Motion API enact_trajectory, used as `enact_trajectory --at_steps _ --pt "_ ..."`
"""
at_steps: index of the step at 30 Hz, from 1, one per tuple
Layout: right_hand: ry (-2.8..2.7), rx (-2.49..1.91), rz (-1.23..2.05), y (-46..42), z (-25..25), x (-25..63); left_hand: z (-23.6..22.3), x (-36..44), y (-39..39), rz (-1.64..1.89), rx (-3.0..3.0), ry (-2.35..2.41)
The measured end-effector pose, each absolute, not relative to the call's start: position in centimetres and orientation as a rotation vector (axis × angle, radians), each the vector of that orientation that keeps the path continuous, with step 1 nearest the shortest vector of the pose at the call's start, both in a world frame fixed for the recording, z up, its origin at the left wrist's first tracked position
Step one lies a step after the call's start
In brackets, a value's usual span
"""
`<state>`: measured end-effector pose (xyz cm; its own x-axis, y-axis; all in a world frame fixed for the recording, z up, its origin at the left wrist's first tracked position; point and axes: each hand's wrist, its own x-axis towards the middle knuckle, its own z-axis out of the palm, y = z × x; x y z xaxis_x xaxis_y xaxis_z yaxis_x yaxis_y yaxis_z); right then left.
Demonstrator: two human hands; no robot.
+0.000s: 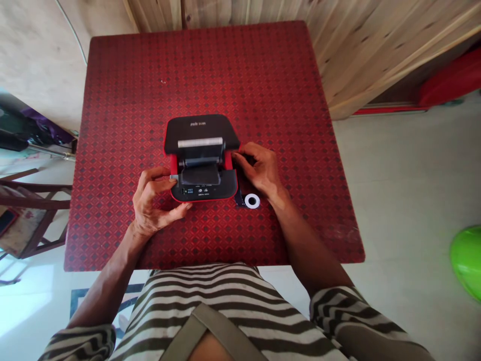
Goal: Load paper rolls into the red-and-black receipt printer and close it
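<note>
A small black-and-red machine point(203, 194), which looks like a label printer, lies on the table in front of me. Its black cover point(201, 128) is raised at the back, and a dark, glossy ribbon point(201, 173) spans the gap in its middle. My left hand point(154, 200) grips the front left corner, fingers on its top and left side, thumb at the front edge. At the right side, my right hand point(259, 165) pinches the machine's edge near the cover, its fingertips partly hidden. Just below that hand lies a small roll with a white core point(252, 201) and a dark strip.
The table point(225, 235) has a red patterned top. Wooden panelling point(356, 45) borders its back and right. A wooden chair point(33, 215) stands to the left. On the floor at the far right is a green round object point(468, 260).
</note>
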<state>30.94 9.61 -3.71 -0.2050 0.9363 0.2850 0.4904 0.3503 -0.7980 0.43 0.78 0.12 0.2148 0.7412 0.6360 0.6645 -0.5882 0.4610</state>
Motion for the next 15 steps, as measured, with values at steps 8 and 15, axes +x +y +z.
enact_trajectory --at_steps 8,15 --pt "-1.807 -1.234 0.637 9.0 1.0 31.4 0.3 0.7 0.6 1.372 2.36 1.324" --pt "-2.475 -1.13 0.416 8.8 8.7 25.8 0.1 0.9 0.4 1.394 2.417 1.309"
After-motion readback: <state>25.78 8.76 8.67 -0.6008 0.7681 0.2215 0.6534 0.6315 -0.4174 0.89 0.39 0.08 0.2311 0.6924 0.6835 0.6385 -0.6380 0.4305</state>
